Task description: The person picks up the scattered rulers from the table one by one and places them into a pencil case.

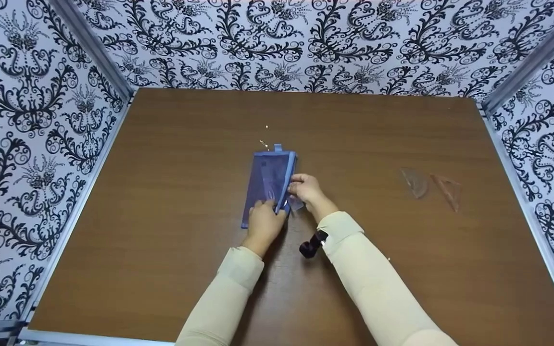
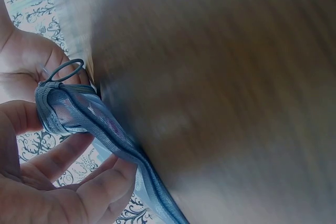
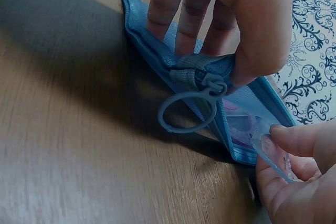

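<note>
A blue mesh zip pouch point(image 1: 267, 173) lies on the table, its zipped side parted. My left hand point(image 1: 265, 223) grips the pouch's near end, fingers around the zip edge. A ring-shaped zip pull point(image 3: 186, 113) hangs beside these fingers. In the right wrist view, my right hand point(image 3: 302, 174) pinches a flat, clear plastic piece point(image 3: 273, 153) with a straight edge, at the mouth of the pouch. Part of that piece sits inside the opening. Something clear with pink markings point(image 3: 239, 124) shows within the pouch through the gap.
To the right on the brown wooden table point(image 1: 185, 192) lie a clear protractor point(image 1: 415, 182) and a clear set square point(image 1: 447, 191) with a reddish edge. Patterned black-and-white panels point(image 1: 267, 43) enclose the back and sides. A dark wrist camera point(image 1: 311, 245) sticks out from the right sleeve.
</note>
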Motion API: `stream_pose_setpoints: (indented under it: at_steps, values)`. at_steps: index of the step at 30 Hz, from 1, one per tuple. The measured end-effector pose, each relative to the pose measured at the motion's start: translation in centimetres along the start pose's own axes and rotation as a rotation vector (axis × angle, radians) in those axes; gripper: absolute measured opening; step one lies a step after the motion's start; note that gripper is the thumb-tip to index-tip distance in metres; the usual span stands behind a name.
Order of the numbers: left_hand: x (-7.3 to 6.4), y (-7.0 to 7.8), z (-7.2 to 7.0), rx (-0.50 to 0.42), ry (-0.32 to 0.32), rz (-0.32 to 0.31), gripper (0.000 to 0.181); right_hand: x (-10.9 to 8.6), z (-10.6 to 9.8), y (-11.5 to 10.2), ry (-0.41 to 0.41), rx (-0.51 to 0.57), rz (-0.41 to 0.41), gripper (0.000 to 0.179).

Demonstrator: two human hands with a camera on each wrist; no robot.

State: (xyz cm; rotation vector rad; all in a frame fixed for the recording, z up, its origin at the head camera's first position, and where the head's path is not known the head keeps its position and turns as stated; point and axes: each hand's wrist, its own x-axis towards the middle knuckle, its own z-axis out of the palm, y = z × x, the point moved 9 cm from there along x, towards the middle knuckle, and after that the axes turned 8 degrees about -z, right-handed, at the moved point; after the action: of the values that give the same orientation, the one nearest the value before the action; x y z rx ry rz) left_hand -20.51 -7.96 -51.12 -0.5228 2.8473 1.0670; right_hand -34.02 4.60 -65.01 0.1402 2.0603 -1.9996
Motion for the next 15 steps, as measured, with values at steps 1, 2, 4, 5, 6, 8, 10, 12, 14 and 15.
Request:
stream_pose_setpoints:
  at_steps: [1, 2, 4, 5, 6, 8, 10, 12, 14, 15]
  values:
    - [0.0, 0.0, 0.0, 0.002, 0.003, 0.004, 0.032, 1.3, -0.2, 1.4, 0.016, -0.02, 0.024, 0.04]
    - [0.0, 0.0, 0.0, 0.003, 0.005, 0.007, 0.031, 3.1, -0.4, 3.4, 0.012, -0.011, 0.023, 0.04]
    - [-0.1, 0.1, -0.1, 0.004, 0.016, 0.017, 0.029, 6.4, -0.7, 7.0, 0.01, 0.012, 0.006, 0.042]
    - [-0.1, 0.1, -0.1, 0.005, 0.019, 0.02, 0.029, 7.9, -1.0, 8.8, 0.003, 0.039, -0.013, 0.042]
    - [-0.1, 0.1, -0.1, 0.007, 0.021, 0.024, 0.029, 9.1, -1.1, 10.1, -0.007, 0.059, -0.011, 0.044]
    - [-0.1, 0.1, -0.2, 0.006, 0.024, 0.031, 0.029, 10.4, -1.1, 11.5, -0.009, 0.096, -0.015, 0.043]
    - [-0.2, 0.1, -0.2, 0.006, 0.024, 0.034, 0.03, 10.3, -1.0, 11.3, 0.01, 0.119, -0.016, 0.041]
    - [-0.2, 0.2, -0.2, 0.006, 0.02, 0.036, 0.031, 9.1, -0.8, 9.8, 0.051, 0.114, -0.005, 0.039]
    - [-0.2, 0.2, -0.2, 0.006, 0.02, 0.036, 0.032, 5.9, -0.3, 6.1, 0.085, 0.09, 0.006, 0.037]
    - [-0.1, 0.2, -0.3, 0.005, 0.021, 0.036, 0.032, 4.5, -0.1, 4.5, 0.092, 0.077, 0.009, 0.037]
